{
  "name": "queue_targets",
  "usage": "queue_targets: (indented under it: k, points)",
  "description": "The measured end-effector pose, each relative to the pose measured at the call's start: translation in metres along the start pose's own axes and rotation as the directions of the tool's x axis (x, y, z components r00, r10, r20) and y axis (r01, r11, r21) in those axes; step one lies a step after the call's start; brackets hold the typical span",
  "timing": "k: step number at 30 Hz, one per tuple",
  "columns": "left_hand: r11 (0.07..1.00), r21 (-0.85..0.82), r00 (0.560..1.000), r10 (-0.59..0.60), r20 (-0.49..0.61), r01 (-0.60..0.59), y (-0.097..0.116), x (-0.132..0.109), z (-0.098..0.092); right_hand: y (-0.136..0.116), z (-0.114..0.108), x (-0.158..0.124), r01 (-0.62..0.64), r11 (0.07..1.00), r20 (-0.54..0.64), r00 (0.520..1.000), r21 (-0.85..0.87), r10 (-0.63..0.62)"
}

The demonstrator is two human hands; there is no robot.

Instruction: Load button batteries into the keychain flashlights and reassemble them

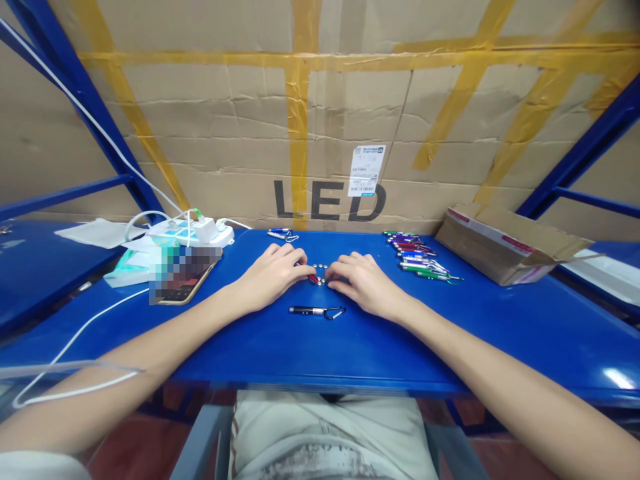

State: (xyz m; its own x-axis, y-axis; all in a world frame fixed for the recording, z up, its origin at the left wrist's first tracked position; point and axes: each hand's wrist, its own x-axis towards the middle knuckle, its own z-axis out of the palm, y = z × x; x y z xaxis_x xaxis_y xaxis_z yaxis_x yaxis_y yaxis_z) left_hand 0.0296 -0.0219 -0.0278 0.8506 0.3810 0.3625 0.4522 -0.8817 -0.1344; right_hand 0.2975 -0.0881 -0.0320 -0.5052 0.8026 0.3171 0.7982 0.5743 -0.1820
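In the head view, the left hand [273,277] is loosely curled at the middle of the blue table [280,350], its thumb and forefinger pinched on a small red torch [314,279], most of which the fingers hide. The right hand [363,283] faces it from the other side, half closed, fingertips bent down beside some silver discs [321,267]; whether it has hold of one, I cannot tell.

For parts this small, it would be best to keep the red torch low and steady in the left pinch, rest both wrists on the table, and handle the discs one at a time with thumb and fingertip, by the rim, so that none rolls away.

Counting: one red torch; at least five discs between the hands, perhaps more under the fingers; one black torch [306,311] with its clip, lying nearer the person; what looks like two blue torches [283,232] at the back edge; a row of torches [415,255] on the right, roughly eight or more, overlapping too much for certainty; one open box [500,250]; one phone [187,283]; one power strip [193,232].
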Motion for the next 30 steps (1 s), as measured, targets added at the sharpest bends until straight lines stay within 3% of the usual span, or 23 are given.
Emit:
queue_targets:
  k: [10,30]
  points:
    - [0.944,-0.218,0.969,-0.248,0.017,0.246,-0.0043,-0.0003,0.0030,-0.0023,0.0001,0.0027,0.089,0.993,0.048,0.995,0.073,-0.093]
    - [0.927,-0.291,0.967,-0.253,-0.023,0.235,-0.0034,0.0005,0.0034,-0.0092,-0.0011,0.0004,0.056,0.995,0.085,0.994,0.084,-0.064]
